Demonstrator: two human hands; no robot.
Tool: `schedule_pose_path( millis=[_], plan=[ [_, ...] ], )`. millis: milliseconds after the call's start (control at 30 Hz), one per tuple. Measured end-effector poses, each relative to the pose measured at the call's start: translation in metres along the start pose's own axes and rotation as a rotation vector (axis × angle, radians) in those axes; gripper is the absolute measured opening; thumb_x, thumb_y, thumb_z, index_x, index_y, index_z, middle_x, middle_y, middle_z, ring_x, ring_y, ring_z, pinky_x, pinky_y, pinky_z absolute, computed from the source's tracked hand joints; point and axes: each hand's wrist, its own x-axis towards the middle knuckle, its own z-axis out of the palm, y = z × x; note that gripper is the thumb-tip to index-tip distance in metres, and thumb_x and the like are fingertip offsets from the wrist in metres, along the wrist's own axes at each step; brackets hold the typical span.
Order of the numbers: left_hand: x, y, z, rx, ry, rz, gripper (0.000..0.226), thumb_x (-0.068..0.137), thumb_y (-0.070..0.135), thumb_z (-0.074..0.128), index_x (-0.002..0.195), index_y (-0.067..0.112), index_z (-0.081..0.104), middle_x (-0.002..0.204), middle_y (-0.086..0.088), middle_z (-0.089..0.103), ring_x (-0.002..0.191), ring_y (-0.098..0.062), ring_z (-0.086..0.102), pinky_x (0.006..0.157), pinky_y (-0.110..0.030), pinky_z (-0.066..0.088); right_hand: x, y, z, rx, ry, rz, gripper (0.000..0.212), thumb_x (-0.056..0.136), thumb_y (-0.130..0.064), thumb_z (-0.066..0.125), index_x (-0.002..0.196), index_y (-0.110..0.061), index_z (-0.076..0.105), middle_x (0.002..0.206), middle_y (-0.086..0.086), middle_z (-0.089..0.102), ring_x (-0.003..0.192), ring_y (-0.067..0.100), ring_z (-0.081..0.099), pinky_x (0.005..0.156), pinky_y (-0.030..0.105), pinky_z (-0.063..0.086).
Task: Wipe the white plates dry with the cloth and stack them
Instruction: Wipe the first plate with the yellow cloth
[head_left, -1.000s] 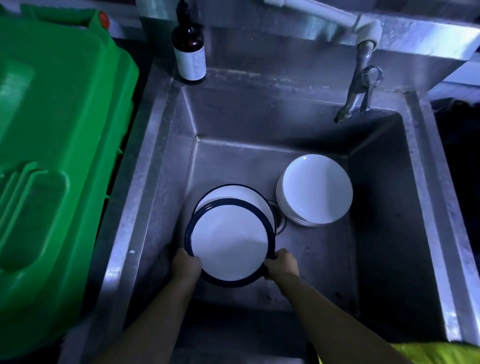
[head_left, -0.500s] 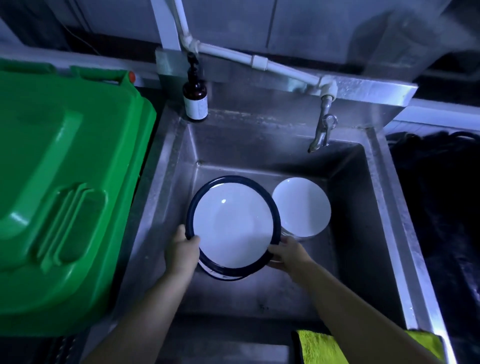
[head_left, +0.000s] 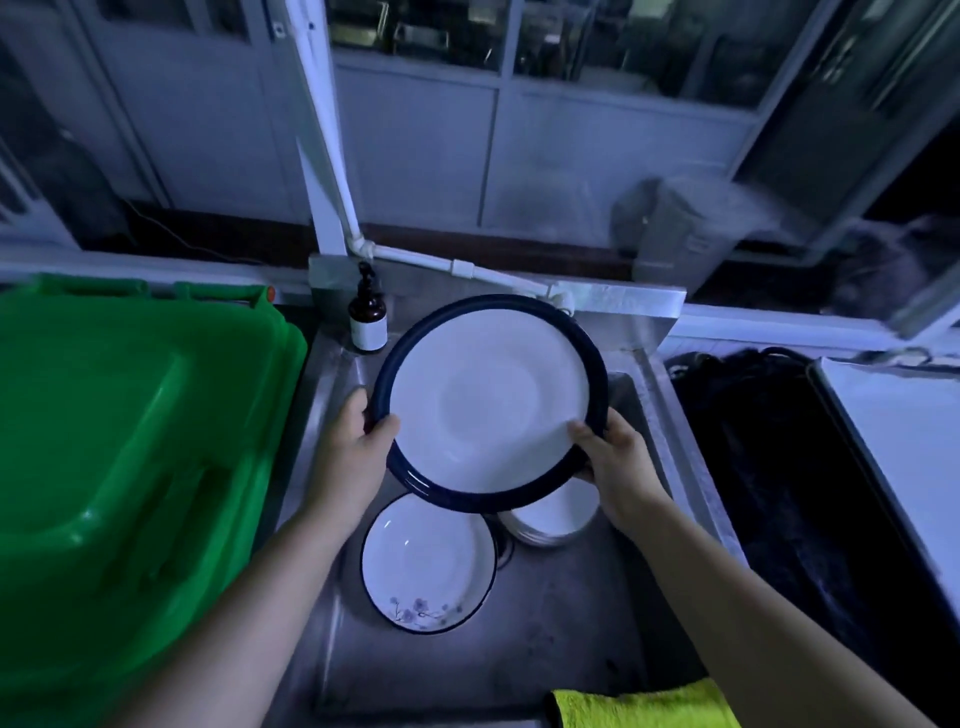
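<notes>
I hold a small stack of white plates with dark blue rims above the steel sink. My left hand grips its left edge and my right hand grips its right edge, thumbs on top. Below, in the basin, lies a white plate with a thin dark rim and a blue flower pattern. A stack of plain white plates sits beside it, partly hidden by the lifted stack. A yellow-green cloth hangs over the sink's front right edge.
A large green plastic bin stands close on the left. A brown pump bottle sits at the sink's back left corner; the white water pipe runs behind. A dark mass and a white tray lie to the right.
Both hands have lifted the blue-rimmed plates up out of the basin. The flower-pattern plate underneath is now uncovered. The view has tilted upward.
</notes>
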Motion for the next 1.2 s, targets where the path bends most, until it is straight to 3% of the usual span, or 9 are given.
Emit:
schedule_pose_path(
  millis=[200, 300, 500, 700, 833, 933, 1067, 1133, 1200],
  plan=[
    [-0.003, 0.045, 0.004, -0.113, 0.008, 0.084, 0.018, 0.071, 0.054, 0.057, 0.084, 0.043, 0.061, 0.083, 0.011, 0.069, 0.079, -0.009, 0.065, 0.073, -0.036, 0.051, -0.014, -0.038, -0.012, 0.142, 0.071, -0.141, 0.029, 0.094, -0.009, 0.058, 0.086, -0.032, 0.073, 0.094, -0.003, 0.074, 0.089, 0.017, 0.07, 0.067, 0.029, 0.057],
    [-0.009, 0.059, 0.012, -0.104, 0.006, 0.062, 0.041, 0.072, 0.061, 0.056, 0.074, 0.02, 0.055, 0.067, -0.01, 0.054, 0.065, -0.025, 0.055, 0.067, -0.049, 0.052, -0.018, -0.049, -0.019, 0.197, 0.067, -0.187, 0.026, 0.094, -0.008, 0.057, 0.088, -0.029, 0.071, 0.091, -0.003, 0.074, 0.083, 0.016, 0.071, 0.063, 0.029, 0.057],
    [-0.028, 0.079, 0.034, -0.164, 0.107, 0.091, 0.037, 0.094, 0.033, 0.058, 0.079, -0.001, 0.054, 0.07, -0.007, 0.043, 0.055, -0.009, 0.038, 0.048, -0.018, 0.033, -0.023, -0.058, -0.038, 0.26, 0.018, -0.209, 0.022, 0.095, -0.009, 0.056, 0.092, -0.026, 0.069, 0.09, -0.001, 0.074, 0.079, 0.017, 0.072, 0.059, 0.03, 0.057],
    [-0.062, 0.103, 0.061, -0.148, 0.223, 0.205, 0.03, 0.096, 0.021, 0.056, 0.072, 0.008, 0.043, 0.062, -0.003, 0.036, 0.049, -0.004, 0.03, 0.045, -0.015, 0.028, -0.024, -0.055, -0.071, 0.175, -0.063, -0.162, 0.015, 0.096, -0.011, 0.056, 0.108, -0.018, 0.062, 0.098, -0.002, 0.073, 0.088, 0.019, 0.071, 0.068, 0.032, 0.057],
    [-0.085, 0.098, 0.087, -0.07, 0.241, 0.185, 0.038, 0.096, 0.025, 0.055, 0.073, -0.004, 0.046, 0.059, -0.002, 0.033, 0.048, -0.007, 0.028, 0.041, -0.015, 0.027, -0.031, -0.033, -0.109, -0.009, -0.126, -0.116, 0.022, 0.096, -0.006, 0.055, 0.116, -0.01, 0.061, 0.1, 0.003, 0.072, 0.094, 0.022, 0.069, 0.081, 0.036, 0.058],
    [-0.1, 0.087, 0.105, -0.012, 0.253, 0.169, 0.043, 0.096, 0.024, 0.056, 0.072, -0.009, 0.044, 0.06, -0.007, 0.035, 0.054, -0.015, 0.027, 0.044, -0.02, 0.025, -0.041, 0.0, -0.143, -0.202, -0.188, -0.028, 0.024, 0.095, -0.006, 0.056, 0.118, -0.013, 0.058, 0.093, 0.001, 0.072, 0.085, 0.014, 0.07, 0.074, 0.027, 0.056],
    [-0.117, 0.062, 0.125, 0.025, 0.269, 0.094, 0.041, 0.095, 0.025, 0.056, 0.06, 0.015, 0.036, 0.054, 0.004, 0.032, 0.047, -0.009, 0.027, 0.041, -0.018, 0.023, -0.063, 0.066, -0.178, -0.618, -0.315, 0.152, 0.028, 0.088, 0.006, 0.057, 0.114, -0.002, 0.062, 0.088, 0.006, 0.065, 0.076, 0.011, 0.062, 0.065, 0.024, 0.05],
    [-0.124, 0.051, 0.132, 0.034, 0.268, 0.055, 0.04, 0.094, 0.028, 0.055, 0.057, 0.025, 0.039, 0.047, 0.01, 0.032, 0.044, -0.007, 0.027, 0.042, -0.019, 0.023, -0.075, 0.097, -0.192, -0.978, -0.453, 0.174, 0.012, 0.089, -0.006, 0.058, 0.098, -0.008, 0.067, 0.087, 0.005, 0.064, 0.082, 0.018, 0.059, 0.07, 0.031, 0.048],
    [-0.13, 0.044, 0.137, 0.061, 0.273, 0.007, 0.035, 0.093, 0.034, 0.052, 0.059, 0.031, 0.046, 0.045, 0.012, 0.037, 0.043, -0.007, 0.028, 0.044, -0.025, 0.026, -0.085, 0.118, -0.202, -1.309, -0.592, 0.215, 0.019, 0.094, -0.023, 0.055, 0.107, -0.013, 0.065, 0.103, 0.007, 0.065, 0.095, 0.024, 0.061, 0.073, 0.029, 0.045]
  ],
)
